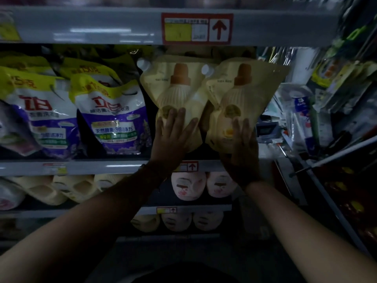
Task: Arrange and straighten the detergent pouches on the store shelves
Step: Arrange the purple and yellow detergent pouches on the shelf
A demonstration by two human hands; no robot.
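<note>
Two cream-yellow detergent pouches with white caps stand side by side on the middle shelf [114, 167]. My left hand [173, 135] lies flat, fingers spread, against the lower front of the left yellow pouch [173, 88]. My right hand [242, 146] presses on the lower part of the right yellow pouch [242, 92], which leans to the right; whether its fingers wrap the pouch's bottom edge is unclear. To the left stand purple, white and yellow pouches [111, 111], one leaning at the far left [38, 111].
The shelf above [102, 25] carries a red price tag with an arrow [197, 28]. Lower shelves hold cream jugs [61, 188] and pink-white bottles [188, 185]. Packaged goods and a long pole [334, 154] crowd the right side.
</note>
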